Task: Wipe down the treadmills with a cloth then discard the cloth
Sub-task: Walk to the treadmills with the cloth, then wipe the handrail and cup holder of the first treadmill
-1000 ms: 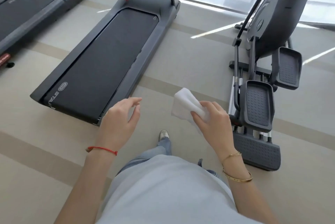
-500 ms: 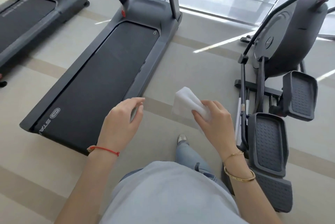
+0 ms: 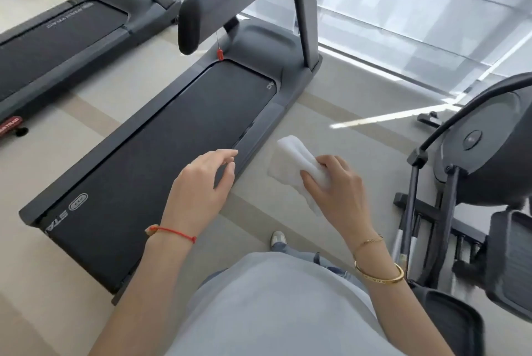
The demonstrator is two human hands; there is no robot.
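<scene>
Floor (image 3: 331,114) beside treadmill (image 3: 161,160) – right hand (image 3: 336,188) grips cloth (image 3: 293,157).

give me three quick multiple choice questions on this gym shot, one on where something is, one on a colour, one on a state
1. Where does the elliptical machine stand relative to the nearest treadmill?
A. to its right
B. to its left
C. on its belt

2. What colour is the cord on the left wrist?
A. blue
B. red
C. green

3. What is the right hand doing?
A. hanging with nothing in it
B. pressing the treadmill belt
C. gripping a white cloth

Answers:
1. A, the elliptical fills the right edge of the view, with floor between it and the treadmill.
2. B, a thin red cord circles that wrist.
3. C, its fingers curl round the cloth, held in the air above the floor; the left hand holds nothing.
</scene>
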